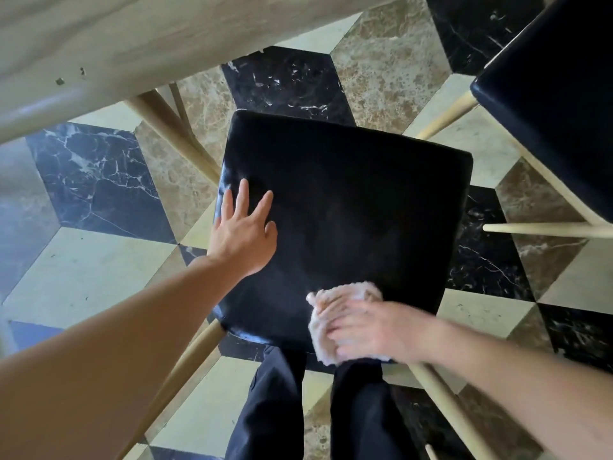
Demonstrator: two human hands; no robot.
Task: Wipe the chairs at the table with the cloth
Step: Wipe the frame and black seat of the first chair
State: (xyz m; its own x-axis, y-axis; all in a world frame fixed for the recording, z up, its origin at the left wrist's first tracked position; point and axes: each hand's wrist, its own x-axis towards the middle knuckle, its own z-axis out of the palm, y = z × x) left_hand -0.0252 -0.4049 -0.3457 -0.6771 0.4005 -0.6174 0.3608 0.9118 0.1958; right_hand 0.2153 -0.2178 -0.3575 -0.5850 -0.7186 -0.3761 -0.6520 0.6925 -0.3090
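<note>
Cloth [335,313] on chair seat [348,200] near edge; table [132,51] beyond; second chair [557,104] right.

We find no text, label, brand, number or sign that can be read anywhere in this view.
</note>
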